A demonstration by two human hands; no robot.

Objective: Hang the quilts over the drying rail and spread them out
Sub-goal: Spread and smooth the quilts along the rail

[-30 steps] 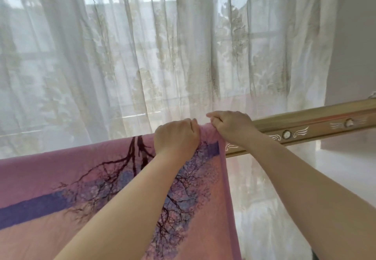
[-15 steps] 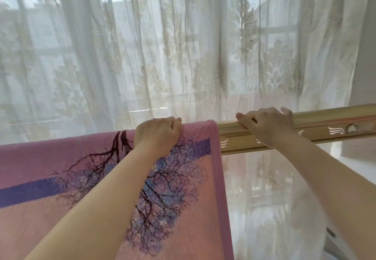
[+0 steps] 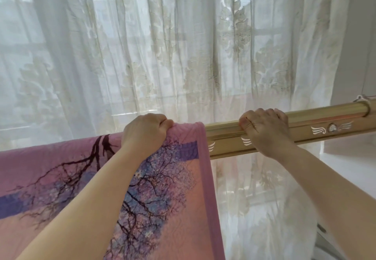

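Head view: two bare forearms reach up and forward from the lower edge. Nearest hangs the pink quilted quilt (image 3: 179,215), printed with dark bare tree branches, blue-violet blossom and a purple band; it is draped over the rail and falls down the near side, filling the lower left, with its right edge running straight down just right of centre. The left hand (image 3: 145,135) sits at the top fold near that right edge, fingers curled shut on a bunch of the quilt where it crosses the rail. The right hand (image 3: 266,129) is well apart from the quilt, on bare metal, its fingers wrapped over the top of the gold-coloured metal drying rail (image 3: 317,117), thumb at the front. The rail slopes slightly upward to the right, its flat front face stamped with white wing marks and a round stud (image 3: 333,127). Behind everything hangs a sheer white lace curtain (image 3: 183,46) with floral patterns, daylight and window bars showing through it.
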